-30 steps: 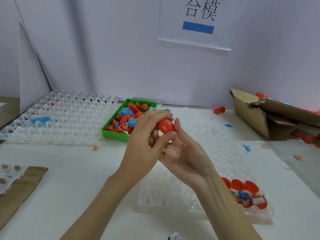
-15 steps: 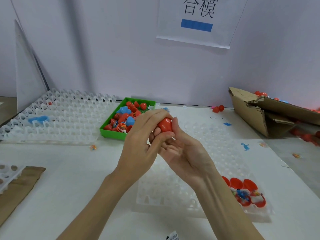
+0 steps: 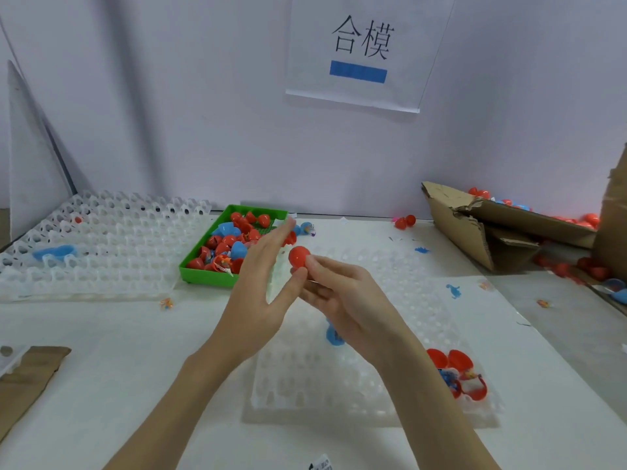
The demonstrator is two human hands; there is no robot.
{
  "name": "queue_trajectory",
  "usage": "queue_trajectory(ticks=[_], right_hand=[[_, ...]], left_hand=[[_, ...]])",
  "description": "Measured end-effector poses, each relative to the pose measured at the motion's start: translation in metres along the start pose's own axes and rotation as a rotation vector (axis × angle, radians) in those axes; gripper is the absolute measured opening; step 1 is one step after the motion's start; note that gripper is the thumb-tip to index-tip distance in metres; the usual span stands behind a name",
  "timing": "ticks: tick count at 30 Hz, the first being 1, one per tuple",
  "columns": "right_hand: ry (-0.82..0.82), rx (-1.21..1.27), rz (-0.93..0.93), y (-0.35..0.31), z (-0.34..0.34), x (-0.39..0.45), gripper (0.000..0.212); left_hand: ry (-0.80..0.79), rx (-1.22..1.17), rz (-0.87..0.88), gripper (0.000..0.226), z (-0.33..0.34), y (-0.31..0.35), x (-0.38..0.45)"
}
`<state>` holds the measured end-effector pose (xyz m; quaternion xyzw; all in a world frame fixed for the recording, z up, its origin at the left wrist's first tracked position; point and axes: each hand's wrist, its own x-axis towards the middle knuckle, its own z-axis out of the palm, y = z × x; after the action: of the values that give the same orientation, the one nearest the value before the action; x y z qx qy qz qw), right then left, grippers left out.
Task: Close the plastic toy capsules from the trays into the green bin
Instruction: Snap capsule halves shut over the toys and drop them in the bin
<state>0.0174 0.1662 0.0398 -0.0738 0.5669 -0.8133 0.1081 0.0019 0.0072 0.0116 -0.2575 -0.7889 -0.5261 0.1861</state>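
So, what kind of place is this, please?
Probably a small hand-assembly workstation: clear plastic trays on a white table, a green bin of toy capsules, and a torn cardboard box with more capsules.

Glossy red plastic capsule (image 3: 299,256), translucent white plastic trays (image 3: 356,385), smooth green plastic bin (image 3: 203,271), rough torn cardboard box (image 3: 475,228).
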Motion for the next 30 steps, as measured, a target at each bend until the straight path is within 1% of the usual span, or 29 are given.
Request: queue_trajectory(ticks=[1, 2, 3, 4, 5, 6, 7, 8, 9, 10, 11, 13, 14, 16, 18, 19, 21, 24, 26, 30], right_hand=[[0.084, -0.095, 0.007, 0.000, -0.002, 0.002, 0.023], [0.135, -0.150, 0.021, -0.004, -0.001, 0.003, 0.022], [0.151, -0.135, 0.036, -0.012, -0.001, 0.006, 0.018], [0.140, -0.032, 0.053, -0.024, -0.005, 0.012, 0.016], [0.120, 0.162, 0.052, -0.041, -0.012, 0.019, 0.017], [0.098, 0.411, 0.011, -0.063, -0.023, 0.025, 0.021], [0.095, 0.660, -0.075, -0.087, -0.036, 0.032, 0.029], [0.120, 0.836, -0.168, -0.109, -0.051, 0.038, 0.041], [0.151, 0.873, -0.223, -0.126, -0.062, 0.042, 0.053], [0.183, 0.786, -0.212, -0.137, -0.072, 0.043, 0.061], [0.235, 0.603, -0.154, -0.140, -0.082, 0.042, 0.061], [0.313, 0.049, -0.069, -0.127, -0.100, 0.034, 0.047], [0.305, -0.246, -0.056, -0.116, -0.109, 0.028, 0.039], [0.207, -0.748, -0.011, -0.095, -0.120, 0.013, 0.023], [0.073, -1.076, 0.080, -0.076, -0.121, -0.001, 0.013], [0.025, -1.167, 0.115, -0.067, -0.118, -0.005, 0.011], [-0.027, -1.256, 0.147, -0.055, -0.109, -0.008, 0.009], [-0.045, -1.354, 0.115, -0.051, -0.099, -0.009, 0.007], [-0.093, -1.424, 0.125, -0.060, -0.098, -0.012, 0.006], [-0.254, -1.493, 0.340, -0.080, -0.106, -0.025, 0.009]], left_hand=[[0.012, -0.041, -0.053, 0.055, 0.000, 0.001, 0.000], [0.056, -0.056, -0.088, 0.052, 0.001, 0.002, 0.001], [0.127, -0.047, -0.102, 0.045, 0.002, 0.002, 0.002], [0.207, -0.029, -0.114, 0.041, 0.002, 0.002, 0.002], [0.273, -0.017, -0.129, 0.039, 0.002, 0.002, 0.002], [0.314, -0.008, -0.143, 0.037, 0.002, 0.001, 0.003], [0.336, 0.008, -0.156, 0.032, 0.002, -0.001, 0.003], [0.348, 0.029, -0.167, 0.026, 0.003, -0.004, 0.004], [0.359, 0.045, -0.182, 0.020, 0.002, -0.007, 0.004], [0.365, 0.052, -0.202, 0.018, 0.002, -0.010, 0.005], [0.360, 0.055, -0.226, 0.019, 0.001, -0.012, 0.006], [0.344, 0.080, -0.252, 0.026, -0.002, -0.017, 0.008], [0.337, 0.093, -0.250, 0.027, -0.002, -0.018, 0.008], [0.322, 0.094, -0.247, 0.027, -0.001, -0.019, 0.007], [0.299, 0.098, -0.254, 0.025, 0.000, -0.017, 0.006], [0.284, 0.107, -0.258, 0.025, 0.001, -0.017, 0.006], [0.254, 0.124, -0.250, 0.024, 0.003, -0.016, 0.005], [0.182, 0.099, -0.219, 0.020, 0.006, -0.013, 0.003], [0.143, 0.077, -0.197, 0.019, 0.008, -0.011, 0.001], [0.117, 0.081, -0.162, 0.019, 0.013, -0.009, -0.001]])
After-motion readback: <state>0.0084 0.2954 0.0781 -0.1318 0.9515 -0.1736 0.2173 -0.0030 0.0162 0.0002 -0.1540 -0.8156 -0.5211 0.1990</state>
